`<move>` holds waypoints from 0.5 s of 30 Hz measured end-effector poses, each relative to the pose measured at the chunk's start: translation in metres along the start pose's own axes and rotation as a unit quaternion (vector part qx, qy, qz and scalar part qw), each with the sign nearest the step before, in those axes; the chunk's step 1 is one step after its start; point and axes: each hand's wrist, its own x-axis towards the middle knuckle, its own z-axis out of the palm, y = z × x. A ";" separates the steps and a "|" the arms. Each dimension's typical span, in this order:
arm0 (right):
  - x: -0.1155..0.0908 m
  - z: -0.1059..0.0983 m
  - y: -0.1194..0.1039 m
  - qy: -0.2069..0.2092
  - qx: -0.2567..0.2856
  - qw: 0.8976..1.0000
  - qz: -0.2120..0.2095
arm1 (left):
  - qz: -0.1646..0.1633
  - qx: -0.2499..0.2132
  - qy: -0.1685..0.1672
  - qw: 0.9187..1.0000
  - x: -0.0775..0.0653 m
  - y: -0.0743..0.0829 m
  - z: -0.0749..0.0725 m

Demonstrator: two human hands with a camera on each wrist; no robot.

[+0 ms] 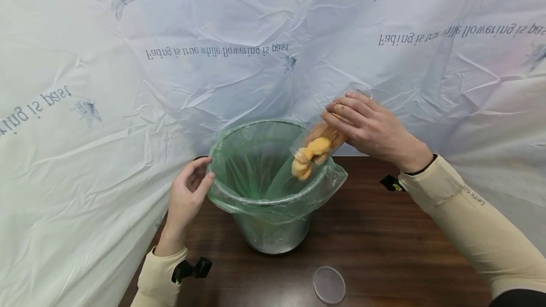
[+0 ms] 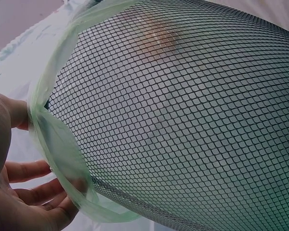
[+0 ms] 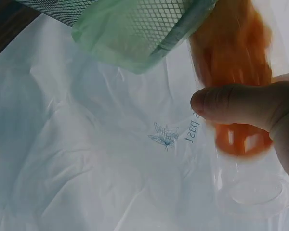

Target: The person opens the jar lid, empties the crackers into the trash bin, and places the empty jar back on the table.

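Note:
A mesh trash bin (image 1: 273,236) stands on the table, lined with a green plastic bag (image 1: 273,210) folded over its rim. My left hand (image 1: 187,195) holds the bin's left rim through the bag, thumb and fingers curled at the edge (image 2: 31,192). Over the right side of the opening, my right hand (image 1: 367,129) grips a clear plastic jar (image 1: 356,90), tilted mouth-down to the left. Yellow-orange pieces (image 1: 313,153) crowd its mouth, some blurred above the bin. In the right wrist view, orange contents (image 3: 236,53) show beyond the thumb, and the jar's base end looks empty.
A round clear lid (image 1: 329,285) lies on the dark wooden table (image 1: 384,245) in front of the bin, to the right. White printed sheeting (image 1: 222,84) hangs close behind the bin and along both sides.

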 end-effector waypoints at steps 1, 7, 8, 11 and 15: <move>0.000 0.000 0.000 -0.001 -0.001 1.000 0.000 | 0.001 -0.001 0.000 1.000 0.000 0.000 0.000; 0.000 0.002 -0.001 -0.004 0.011 1.000 0.019 | 0.004 0.000 -0.001 1.000 0.000 0.000 0.000; 0.000 0.002 -0.001 -0.003 0.020 0.999 0.025 | 0.005 -0.001 -0.001 1.000 0.000 0.000 0.000; -0.002 0.005 -0.002 0.009 0.047 0.998 0.043 | 0.006 -0.003 0.000 1.000 0.000 -0.001 0.000; -0.003 0.008 -0.003 0.018 0.064 0.996 0.057 | 0.005 -0.004 0.003 1.000 0.000 -0.002 0.000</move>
